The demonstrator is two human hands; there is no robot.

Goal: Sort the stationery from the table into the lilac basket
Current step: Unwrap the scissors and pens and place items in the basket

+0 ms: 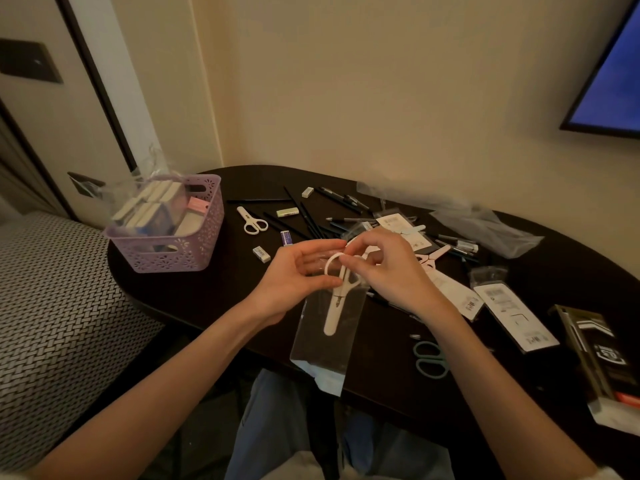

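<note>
Both hands work above the desk [194, 299]: the left hand [298, 271] pinches the clear sleeve [329, 341] steady while the right hand [377, 268] pinches the white scissors' [337, 299] handle, likely unwrapping them for the lilac basket [173, 247] far left.

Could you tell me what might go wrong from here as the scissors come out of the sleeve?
The clear sleeve hangs past the table edge, so the white scissors could slip out and drop. The right hand pinches only a handle ring while the left hand holds the sleeve, a weak grip.
</note>
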